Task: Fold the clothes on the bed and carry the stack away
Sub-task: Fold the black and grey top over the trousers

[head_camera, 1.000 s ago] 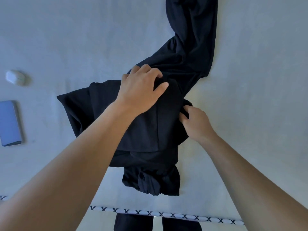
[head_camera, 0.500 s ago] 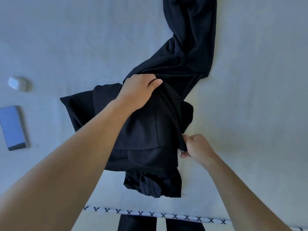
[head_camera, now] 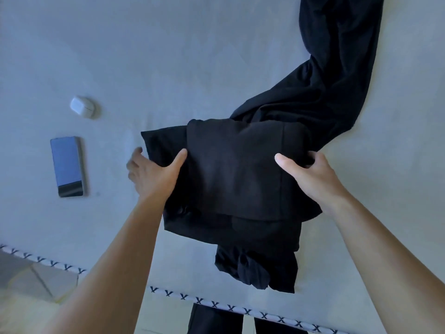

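Head view looks down on a pale grey bed (head_camera: 216, 56) with a pile of black clothes at the centre. The stack (head_camera: 233, 174) of folded black garments sits in the middle of the frame, with both hands on its sides. The left hand (head_camera: 154, 174) grips the stack's left edge: the thumb lies on top of the cloth and the fingers reach beneath it, toward the sheet. The right hand (head_camera: 310, 174) grips the right edge the same way, thumb on top pointing left, fingers curled round the fold. A crumpled black bundle (head_camera: 255, 271) hangs out below the stack, toward the lower centre of the frame. A long black garment (head_camera: 332, 88) runs from behind the stack up to the upper right corner, spread loose on the sheet. At centre left a phone (head_camera: 67, 166) lies flat, screen up, well apart from the stack. Above it, in the upper left, sits a small white case (head_camera: 81, 106). A white trim (head_camera: 231, 307) with dark crosses marks the bed's edge along the bottom of the frame, and pale floor (head_camera: 36, 283) shows in the lower left corner.
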